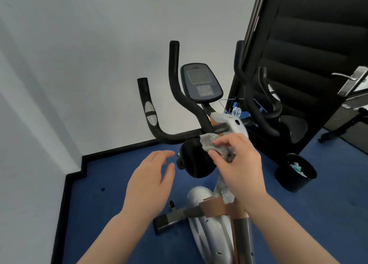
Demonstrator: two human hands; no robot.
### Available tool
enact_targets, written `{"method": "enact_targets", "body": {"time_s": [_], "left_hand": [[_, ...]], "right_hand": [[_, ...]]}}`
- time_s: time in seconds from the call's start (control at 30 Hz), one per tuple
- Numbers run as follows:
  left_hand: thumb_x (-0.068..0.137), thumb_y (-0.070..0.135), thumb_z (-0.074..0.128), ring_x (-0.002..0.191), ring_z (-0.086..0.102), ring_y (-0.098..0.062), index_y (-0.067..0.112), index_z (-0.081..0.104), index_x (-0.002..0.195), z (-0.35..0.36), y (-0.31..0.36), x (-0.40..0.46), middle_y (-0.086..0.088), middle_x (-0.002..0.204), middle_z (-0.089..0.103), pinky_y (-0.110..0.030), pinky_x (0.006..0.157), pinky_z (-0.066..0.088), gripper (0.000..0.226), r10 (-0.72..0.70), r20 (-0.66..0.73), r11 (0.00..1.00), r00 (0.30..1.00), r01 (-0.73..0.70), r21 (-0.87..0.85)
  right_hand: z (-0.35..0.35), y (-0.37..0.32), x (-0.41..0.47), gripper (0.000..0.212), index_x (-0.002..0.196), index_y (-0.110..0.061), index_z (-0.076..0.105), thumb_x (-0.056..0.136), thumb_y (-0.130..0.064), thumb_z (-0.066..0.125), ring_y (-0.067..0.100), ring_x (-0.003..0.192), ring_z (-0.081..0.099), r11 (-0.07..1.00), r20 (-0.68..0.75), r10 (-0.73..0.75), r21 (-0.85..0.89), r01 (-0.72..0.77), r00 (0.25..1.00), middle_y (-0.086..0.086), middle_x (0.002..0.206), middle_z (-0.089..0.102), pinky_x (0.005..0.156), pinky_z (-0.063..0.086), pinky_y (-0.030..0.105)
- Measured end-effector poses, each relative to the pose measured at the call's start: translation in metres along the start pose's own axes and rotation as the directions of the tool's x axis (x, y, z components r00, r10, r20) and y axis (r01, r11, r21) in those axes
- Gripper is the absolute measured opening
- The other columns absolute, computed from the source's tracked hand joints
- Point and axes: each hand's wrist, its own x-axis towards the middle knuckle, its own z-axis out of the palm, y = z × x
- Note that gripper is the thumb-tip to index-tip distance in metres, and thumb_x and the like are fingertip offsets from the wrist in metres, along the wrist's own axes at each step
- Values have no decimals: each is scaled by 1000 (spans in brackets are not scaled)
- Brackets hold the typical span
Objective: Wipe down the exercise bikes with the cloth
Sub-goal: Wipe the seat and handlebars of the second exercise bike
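Observation:
A silver and black exercise bike (209, 230) stands in front of me on blue carpet. Its black handlebars (175, 96) curve up around a console with a screen (201, 84). My right hand (239, 164) grips a fluffy grey cloth (213, 144) and presses it against a round black knob (195, 162) below the handlebars. The cloth's tail (223, 190) hangs down under that hand. My left hand (149, 184) hovers just left of the knob, fingers relaxed, holding nothing.
A large black slatted panel (310, 54) leans at the right behind the bike. A black bin (294, 172) holding rubbish sits on the carpet at the right. A white wall (79, 64) and black skirting board (75, 176) close the left side. A metal door handle (352, 80) shows at far right.

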Motion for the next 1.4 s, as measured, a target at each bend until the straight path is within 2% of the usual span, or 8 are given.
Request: {"method": "enact_targets", "body": {"time_s": [0.17,0.37,0.73,0.87,0.97,1.1,1.23,1.4], "left_hand": [[92,35,50,101,51,12,35,56,120,21,-1,24,25,109,59,-15,80,43,28,-22,0,983,1000,21,-181],[93,33,51,105,54,10,38,54,122,35,-8,41,24,106,62,-13,85,44,30,6,61,969,998,9,-245],[92,27,54,105,59,3,49,54,115,38,-20,47,28,107,63,-9,86,44,32,51,103,917,993,-6,-398],[94,32,52,105,59,2,50,54,115,42,-23,47,26,104,64,-11,84,45,28,41,98,917,994,1,-400],[90,39,49,104,61,0,50,52,118,47,-23,44,21,101,66,-18,86,45,30,20,88,901,996,20,-433],[93,38,48,104,60,1,50,51,119,49,-25,43,21,101,65,-14,84,46,29,15,89,901,996,25,-433],[95,37,48,104,59,4,51,51,120,47,-23,43,24,104,64,-8,83,45,29,30,85,904,996,9,-427],[92,41,47,103,58,5,51,51,120,48,-22,42,28,104,61,-2,80,40,30,20,72,900,997,13,-436]], "right_hand": [[31,16,25,10,87,-15,69,79,-15,74,10,90,59,961,84,-232,-134,242,969,-7,93,65,77,51,26],[41,33,33,10,85,-16,76,79,-11,69,18,77,56,815,203,-453,-300,496,868,-6,86,73,61,48,35],[41,29,40,10,85,-16,75,82,-17,65,16,75,55,862,307,-366,-244,445,878,-5,81,68,64,49,30],[20,29,39,8,79,-23,75,77,-15,73,8,75,51,877,390,-260,-288,385,883,-12,76,64,64,31,7],[12,12,51,8,85,-21,73,78,-18,74,4,84,57,979,260,-176,-52,196,949,-13,83,65,74,44,14],[34,-7,71,20,84,-19,54,79,-21,73,5,77,51,995,73,-51,87,44,996,-8,85,53,65,42,11],[55,17,60,19,77,-20,58,80,-34,70,9,76,49,947,116,-218,-216,239,969,-8,81,55,72,43,31],[17,45,54,40,122,-27,61,83,-34,61,5,113,47,945,407,-282,-37,325,869,-13,114,57,99,38,33]]}}
